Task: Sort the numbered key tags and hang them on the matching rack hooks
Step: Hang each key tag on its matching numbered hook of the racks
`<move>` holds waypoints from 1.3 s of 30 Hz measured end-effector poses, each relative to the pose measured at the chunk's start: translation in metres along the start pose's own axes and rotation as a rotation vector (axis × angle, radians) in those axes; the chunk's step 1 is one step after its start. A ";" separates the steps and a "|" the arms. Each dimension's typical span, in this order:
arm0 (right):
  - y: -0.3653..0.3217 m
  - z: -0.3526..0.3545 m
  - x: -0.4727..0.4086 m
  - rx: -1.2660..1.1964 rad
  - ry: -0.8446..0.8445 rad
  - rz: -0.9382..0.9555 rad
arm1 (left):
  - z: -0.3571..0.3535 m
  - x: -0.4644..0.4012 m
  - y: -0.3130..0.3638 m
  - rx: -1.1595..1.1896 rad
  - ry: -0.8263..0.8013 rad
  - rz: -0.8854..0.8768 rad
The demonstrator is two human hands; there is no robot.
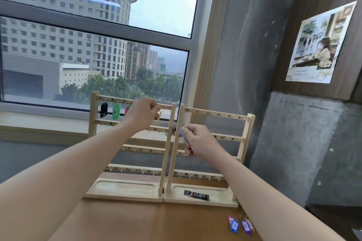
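Left hand [144,112] raised at the top rail of the left rack [94,115], fingers curled and pinching the ring of a yellow-green key tag [159,117] that dangles edge-on just below, near the rail's right end. Which hook it is going on I can't tell; the hand covers the numbers there. Forearm stretched forward and up, wrist roughly level.

Right hand [197,140] held lower, in front of the right rack [247,135], fingers curled around a blue key tag [183,135]; its number is not readable. Arm extended, hand clear of any rail.

Already hung on the left rack's top rail: a black tag [103,109] under 1, a green tag [115,111] marked 2, and a red tag [126,110] half hidden by the left wrist.

More tags [240,224] lie in a cluster on the desk [137,219] near the right forearm; one blue tag reads 7.

Handling, as a judgement: tags look like light, stiff plastic with a small metal ring, which swings freely. Best pinched at the ring or at the tag's top so the ring opening faces the hook. Hooks are small and close together, so the wrong neighbour is easy to catch.

A dark packet [196,195] lies in the right rack's base tray.
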State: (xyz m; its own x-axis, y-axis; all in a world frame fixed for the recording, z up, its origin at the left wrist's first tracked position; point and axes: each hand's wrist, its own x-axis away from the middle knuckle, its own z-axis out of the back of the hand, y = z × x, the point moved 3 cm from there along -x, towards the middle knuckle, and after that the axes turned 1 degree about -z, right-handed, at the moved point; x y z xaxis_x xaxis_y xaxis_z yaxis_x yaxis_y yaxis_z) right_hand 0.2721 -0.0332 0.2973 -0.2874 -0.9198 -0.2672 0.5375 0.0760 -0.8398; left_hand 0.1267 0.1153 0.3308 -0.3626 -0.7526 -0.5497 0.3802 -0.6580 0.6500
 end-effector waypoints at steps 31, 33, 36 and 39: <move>-0.002 -0.032 -0.117 -0.134 -0.025 0.008 | -0.014 -0.035 -0.010 -0.298 0.030 -0.028; -0.001 -0.032 -0.120 -0.157 -0.019 -0.017 | -0.013 -0.033 -0.012 -0.292 0.027 -0.028; -0.001 -0.034 -0.124 -0.166 -0.010 -0.043 | -0.012 -0.031 -0.015 -0.273 0.002 -0.031; -0.001 -0.035 -0.126 -0.157 0.007 -0.056 | -0.010 -0.028 -0.014 -0.232 -0.030 -0.035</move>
State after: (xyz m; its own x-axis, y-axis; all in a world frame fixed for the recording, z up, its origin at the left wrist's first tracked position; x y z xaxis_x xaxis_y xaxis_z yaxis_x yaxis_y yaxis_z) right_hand 0.2802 0.0966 0.3148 -0.3194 -0.9216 -0.2205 0.3904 0.0840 -0.9168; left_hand 0.1402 0.1455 0.3313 -0.4027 -0.7305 -0.5516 0.5509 -0.6747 0.4913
